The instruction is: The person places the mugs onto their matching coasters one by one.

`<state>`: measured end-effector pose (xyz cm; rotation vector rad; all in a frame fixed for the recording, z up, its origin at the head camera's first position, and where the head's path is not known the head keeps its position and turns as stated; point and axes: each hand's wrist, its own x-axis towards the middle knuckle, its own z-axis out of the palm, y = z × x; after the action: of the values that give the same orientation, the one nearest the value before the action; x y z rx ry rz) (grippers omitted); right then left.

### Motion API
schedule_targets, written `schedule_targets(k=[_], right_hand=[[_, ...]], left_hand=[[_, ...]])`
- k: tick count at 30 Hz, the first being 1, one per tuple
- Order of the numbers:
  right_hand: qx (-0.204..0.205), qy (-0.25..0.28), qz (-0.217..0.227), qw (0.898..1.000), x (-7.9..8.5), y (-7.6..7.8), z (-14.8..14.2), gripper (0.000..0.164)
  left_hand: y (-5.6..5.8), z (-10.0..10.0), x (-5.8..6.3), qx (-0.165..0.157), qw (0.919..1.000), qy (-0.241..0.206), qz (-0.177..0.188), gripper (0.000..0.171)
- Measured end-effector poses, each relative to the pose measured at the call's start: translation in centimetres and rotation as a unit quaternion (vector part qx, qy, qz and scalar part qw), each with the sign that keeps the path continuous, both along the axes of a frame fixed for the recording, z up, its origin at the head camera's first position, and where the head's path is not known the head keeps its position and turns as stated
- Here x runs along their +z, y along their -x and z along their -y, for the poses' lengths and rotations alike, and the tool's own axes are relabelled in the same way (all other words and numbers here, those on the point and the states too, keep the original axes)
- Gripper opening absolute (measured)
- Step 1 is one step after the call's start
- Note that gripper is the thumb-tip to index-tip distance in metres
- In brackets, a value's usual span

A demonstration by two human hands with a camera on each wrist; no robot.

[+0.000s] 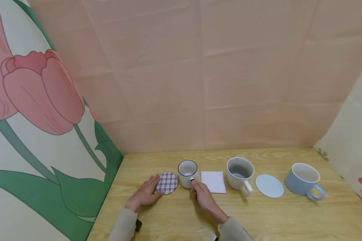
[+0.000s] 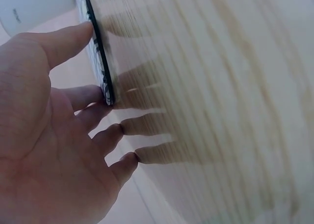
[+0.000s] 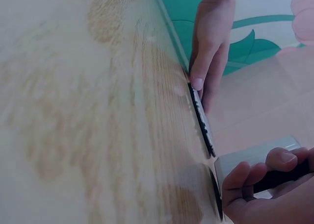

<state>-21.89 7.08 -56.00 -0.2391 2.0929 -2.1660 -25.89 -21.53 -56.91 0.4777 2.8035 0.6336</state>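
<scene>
On the wooden table, my left hand (image 1: 145, 192) rests at the left side of a round plaid coaster (image 1: 167, 183). Its thumb and spread fingers touch the coaster's edge, while the outer fingertips meet the tabletop in the left wrist view. Just right of that coaster is a white mug (image 1: 184, 181) with a dark rim. My right hand (image 1: 204, 197) grips this mug by its handle, which looks black (image 3: 274, 181) in the right wrist view. A white square coaster (image 1: 213, 182) lies beside the mug, beyond the right hand's fingers.
Farther right stand a larger white mug (image 1: 236, 182) with its handle toward me, a round pale blue coaster (image 1: 269, 186), and a blue mug (image 1: 297, 184). A pinkish backdrop (image 1: 205, 100) rises behind the table. A tulip-printed panel (image 1: 42, 93) borders the left side.
</scene>
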Motion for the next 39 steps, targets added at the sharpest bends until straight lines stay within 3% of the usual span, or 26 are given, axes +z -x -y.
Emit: schedule_targets(k=[6, 11, 15, 22, 27, 39], right_hand=[[0.028, 0.016, 0.001, 0.999, 2.4, -0.9, -0.3, 0.042], [0.031, 0.023, 0.000, 0.999, 2.9, -1.2, -0.4, 0.041], [0.032, 0.023, -0.007, 0.999, 2.9, -1.2, -0.5, 0.041], [0.018, 0.012, -0.013, 1.000, 1.1, -0.2, -0.3, 0.043], [0.025, 0.013, -0.012, 1.000, 2.3, -0.5, -0.4, 0.041], [0.002, -0.038, -0.048, 0.998, 1.0, 0.4, -0.2, 0.043]], left_hand=[[0.0, 0.0, 0.0, -0.002, 1.0000, -0.004, 0.000, 0.075], [-0.1, 0.1, -0.1, -0.001, 1.0000, -0.006, -0.002, 0.074], [-0.1, 0.0, -0.1, 0.000, 0.9999, -0.011, -0.003, 0.074], [-0.1, 0.0, -0.2, 0.002, 0.9999, -0.014, -0.004, 0.074], [-0.1, 0.1, -0.1, -0.003, 0.9998, -0.021, -0.005, 0.074], [-0.1, 0.0, 0.0, 0.004, 0.9992, -0.041, 0.006, 0.074]])
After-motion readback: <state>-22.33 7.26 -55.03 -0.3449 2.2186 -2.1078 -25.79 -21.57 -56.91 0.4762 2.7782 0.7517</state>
